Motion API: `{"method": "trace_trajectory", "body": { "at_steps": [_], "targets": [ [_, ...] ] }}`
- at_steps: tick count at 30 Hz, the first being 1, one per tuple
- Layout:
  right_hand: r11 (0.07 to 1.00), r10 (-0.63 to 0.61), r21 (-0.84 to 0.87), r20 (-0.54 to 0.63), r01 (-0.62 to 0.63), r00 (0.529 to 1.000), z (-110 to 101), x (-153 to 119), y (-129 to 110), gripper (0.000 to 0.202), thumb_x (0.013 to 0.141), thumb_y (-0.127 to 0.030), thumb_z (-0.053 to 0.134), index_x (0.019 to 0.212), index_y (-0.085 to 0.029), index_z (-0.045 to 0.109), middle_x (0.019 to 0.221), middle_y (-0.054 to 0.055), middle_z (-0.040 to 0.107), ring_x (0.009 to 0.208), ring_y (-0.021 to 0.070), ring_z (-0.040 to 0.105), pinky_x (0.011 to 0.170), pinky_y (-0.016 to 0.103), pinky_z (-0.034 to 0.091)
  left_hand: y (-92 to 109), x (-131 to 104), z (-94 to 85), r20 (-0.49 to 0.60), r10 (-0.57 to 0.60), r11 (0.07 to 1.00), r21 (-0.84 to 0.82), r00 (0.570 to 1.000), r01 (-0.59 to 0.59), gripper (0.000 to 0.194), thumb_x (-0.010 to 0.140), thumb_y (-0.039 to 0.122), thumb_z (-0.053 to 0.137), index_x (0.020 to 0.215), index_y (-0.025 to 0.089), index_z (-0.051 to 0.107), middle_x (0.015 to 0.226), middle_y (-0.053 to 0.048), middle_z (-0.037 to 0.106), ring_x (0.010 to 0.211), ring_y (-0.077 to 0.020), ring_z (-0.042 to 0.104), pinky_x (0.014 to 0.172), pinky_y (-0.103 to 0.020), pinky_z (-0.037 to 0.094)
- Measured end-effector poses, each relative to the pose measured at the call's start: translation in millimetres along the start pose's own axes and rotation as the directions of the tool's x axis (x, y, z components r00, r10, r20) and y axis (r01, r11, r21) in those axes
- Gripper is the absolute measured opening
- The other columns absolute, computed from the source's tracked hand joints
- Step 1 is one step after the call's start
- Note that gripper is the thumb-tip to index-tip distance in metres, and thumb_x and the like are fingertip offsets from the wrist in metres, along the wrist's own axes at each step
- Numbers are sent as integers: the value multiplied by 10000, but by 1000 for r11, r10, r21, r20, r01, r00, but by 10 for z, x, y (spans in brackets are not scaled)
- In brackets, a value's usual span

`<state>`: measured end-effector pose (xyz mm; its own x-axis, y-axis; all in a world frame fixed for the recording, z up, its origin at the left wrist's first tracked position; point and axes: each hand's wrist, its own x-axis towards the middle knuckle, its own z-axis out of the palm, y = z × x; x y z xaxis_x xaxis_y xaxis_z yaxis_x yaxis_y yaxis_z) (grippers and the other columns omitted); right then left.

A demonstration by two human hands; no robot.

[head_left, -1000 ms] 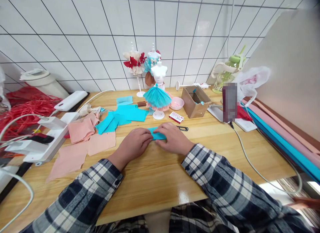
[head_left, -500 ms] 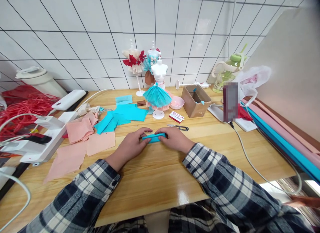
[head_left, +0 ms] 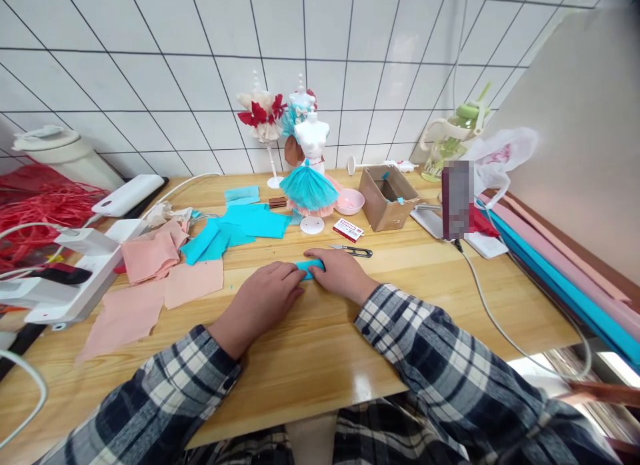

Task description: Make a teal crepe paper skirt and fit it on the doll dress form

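A narrow folded piece of blue crepe paper (head_left: 311, 269) lies low at the middle of the table, between my two hands. My left hand (head_left: 264, 300) is closed over its left end, fingers together and pressing down. At the other end, my right hand (head_left: 344, 273) grips the paper with its thumb and fingers. Just beyond the right hand are black-handled thread snips (head_left: 356, 251) and a small white-and-red box (head_left: 349, 230). Behind them stands a white mini dress form (head_left: 313, 137) in a blue skirt (head_left: 309, 190). More blue crepe sheets (head_left: 255, 222) lie to the left.
Pink crepe pieces (head_left: 195, 282) and a white power strip (head_left: 90, 268) are on the left. Right of the dress forms stand a pink bowl (head_left: 351, 202), a cardboard box (head_left: 387, 200) and a propped phone (head_left: 457, 200) with its cable. A green-lidded bottle (head_left: 453, 145) is behind.
My left hand has turned from pinching the paper's edge to lying over its left end. The folded paper now sits flatter. The view has shifted slightly.
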<state>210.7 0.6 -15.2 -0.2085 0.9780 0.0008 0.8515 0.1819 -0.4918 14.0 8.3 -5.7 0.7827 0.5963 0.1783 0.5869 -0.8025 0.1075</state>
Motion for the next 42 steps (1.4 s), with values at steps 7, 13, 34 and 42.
{"method": "trace_trajectory", "body": {
  "at_steps": [7, 13, 34, 42],
  "targets": [
    [999, -37, 15, -18, 37, 999, 25, 11, 29, 432, 896, -268, 481, 1304, -172, 584, 1264, 69, 653, 1161, 226, 594, 1020, 341, 421, -66, 56, 67, -24, -160, 969, -192, 987, 152, 322, 914, 422, 499, 1083, 191, 647, 1099, -106, 688, 1011, -257, 621, 893, -395, 471],
    [1000, -6, -8, -39, 6, 999, 44, 9, 4, 416, 898, -277, 467, 1279, -176, 602, 1228, 74, 674, 1109, 242, 625, 981, 351, 444, -259, 197, 178, -97, -365, 916, -215, 926, 339, 286, 891, 444, 527, 961, 234, 708, 1029, -76, 706, 1012, -277, 604, 875, -433, 402],
    [983, -37, -182, -147, 10, 988, -25, -46, -24, 470, 862, -258, 538, 1314, -129, 517, 1133, 143, 635, 1016, 261, 594, 873, 349, 451, -150, 105, 45, 58, 16, 1000, 9, 998, -17, 295, 957, 366, 446, 979, 220, 701, 966, -70, 713, 924, -248, 642, 839, -409, 448],
    [910, -388, -168, -27, 378, 921, -115, -62, 105, 264, 847, -374, 642, 1017, -178, 688, 969, 72, 634, 974, 229, 555, 865, 332, 418, -284, 100, 145, -15, -25, 972, -235, 1000, 21, 220, 901, 363, 554, 989, 206, 681, 1007, -64, 704, 954, -220, 629, 868, -356, 458]
  ]
}}
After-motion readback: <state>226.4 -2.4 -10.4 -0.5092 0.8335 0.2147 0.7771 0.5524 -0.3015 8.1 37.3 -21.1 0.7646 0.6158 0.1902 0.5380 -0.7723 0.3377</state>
